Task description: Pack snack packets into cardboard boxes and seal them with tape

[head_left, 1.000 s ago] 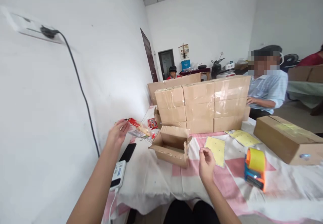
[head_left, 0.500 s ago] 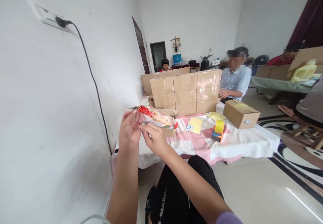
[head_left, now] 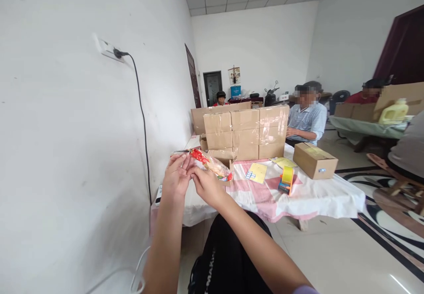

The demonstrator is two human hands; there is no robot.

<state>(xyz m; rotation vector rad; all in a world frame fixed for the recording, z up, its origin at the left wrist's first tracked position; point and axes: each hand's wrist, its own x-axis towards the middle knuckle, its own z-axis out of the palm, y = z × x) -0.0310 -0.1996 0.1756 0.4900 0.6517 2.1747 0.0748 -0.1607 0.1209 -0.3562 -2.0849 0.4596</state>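
A printed plastic packet (head_left: 217, 166), red at both ends with something pale tan inside, hangs over the near left part of the table. My left hand (head_left: 178, 172) is closed on its left end, fingers pointing up. My right hand (head_left: 208, 187) pinches at the lower edge near that same end, its fingertips close to the left ones. What exactly lies between the fingertips is too small to make out. Behind the packet is an open cardboard box (head_left: 222, 155), partly hidden by it.
A stack of taped cardboard boxes (head_left: 245, 132) stands on the cloth-covered table (head_left: 265, 205). To the right are a yellow card (head_left: 256, 173), a tape dispenser (head_left: 285, 181) and a closed carton (head_left: 314, 160). A wall with a hanging cable (head_left: 143, 121) borders the left. Several people sit beyond.
My view has tilted up and turned slightly left, so the scene sits lower. Both hands keep hold of the packet at its left end, with only slight finger movement.
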